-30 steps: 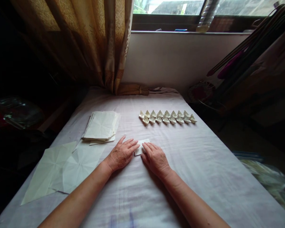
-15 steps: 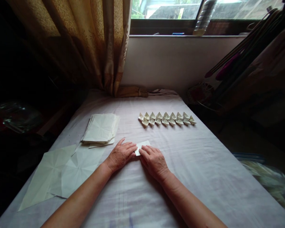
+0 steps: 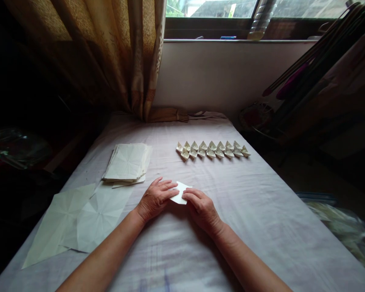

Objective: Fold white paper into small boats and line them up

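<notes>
A small folded piece of white paper is held between my two hands, low over the cloth. My left hand grips its left edge, the fingers lying over the top and the thumb hidden. On the other side, my right hand pinches the right edge between fingers and a thumb that is mostly out of sight. Beyond the hands stand several small folded paper boats in two close rows. To the left lies a stack of creased paper squares.
Loose creased sheets lie near the left edge of the cloth-covered surface. A curtain hangs at the back left, beside a window with a plastic bottle on its sill. Plastic bags sit low at the right.
The folded paper has been turned and tilted, showing more of its face. My right hand has shifted slightly right. The whole view has moved a little.
</notes>
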